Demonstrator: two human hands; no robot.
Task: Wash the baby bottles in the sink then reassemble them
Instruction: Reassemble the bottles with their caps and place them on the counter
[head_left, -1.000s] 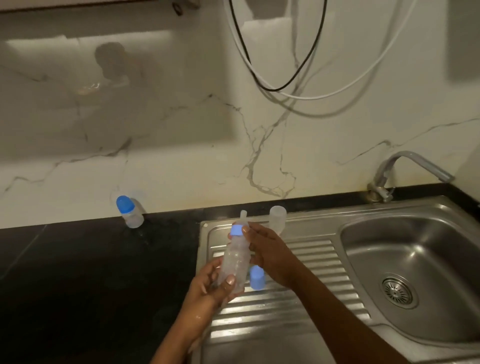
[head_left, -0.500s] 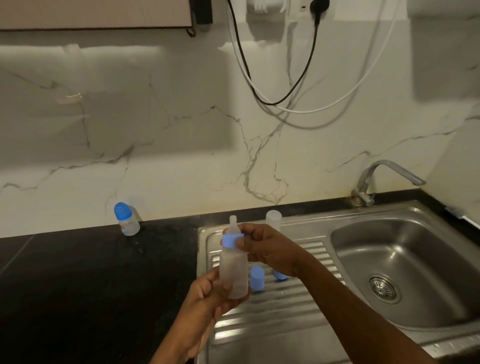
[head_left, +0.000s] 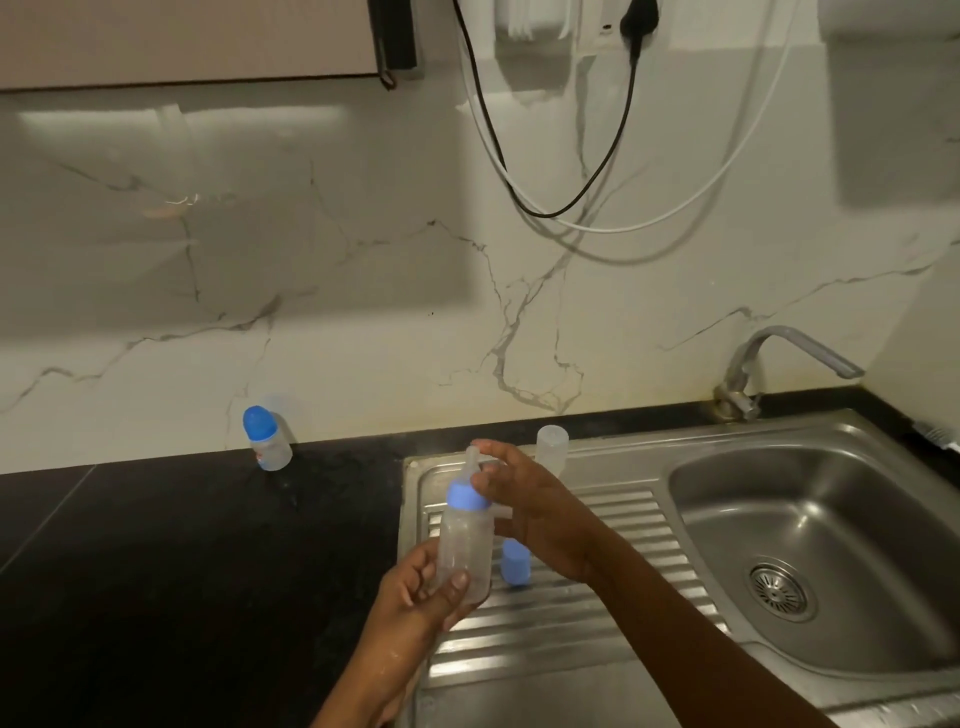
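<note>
- Left hand (head_left: 415, 597) grips the clear baby bottle (head_left: 464, 545) by its base, upright over the drainboard (head_left: 623, 519).
- Right hand (head_left: 535, 514) pinches its blue collar (head_left: 466, 496); the far fingers are hidden.
- Blue cap (head_left: 515, 564) at the bottle's 4 o'clock, half hidden.

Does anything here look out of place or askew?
The small clear bottle with a blue cap looks tilted by the marble wall on the black counter, apart from the rest. A blue plastic cap and a clear cover sit loose on the steel draining board.
</note>
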